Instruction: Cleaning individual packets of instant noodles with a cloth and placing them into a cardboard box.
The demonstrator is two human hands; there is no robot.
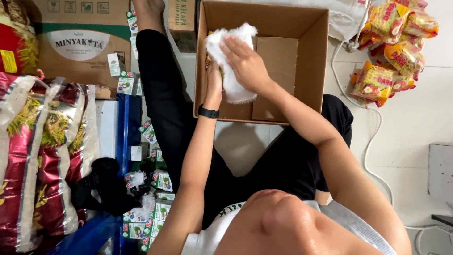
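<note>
One open cardboard box (pixel 311 56) on the floor; one white cloth (pixel 231 71) over it. Two hands, left (pixel 213 84), right (pixel 245 63). One black wristband (pixel 208 112). Roughly six yellow snack packets (pixel 396 52). Three tall red sacks (pixel 42 156). Small green-and-white cartons (pixel 151 203): too many to count.

Fluffy white cloth (pixel 230 61), matt brown cardboard box (pixel 311 52), glossy plastic sacks (pixel 28 156).
</note>
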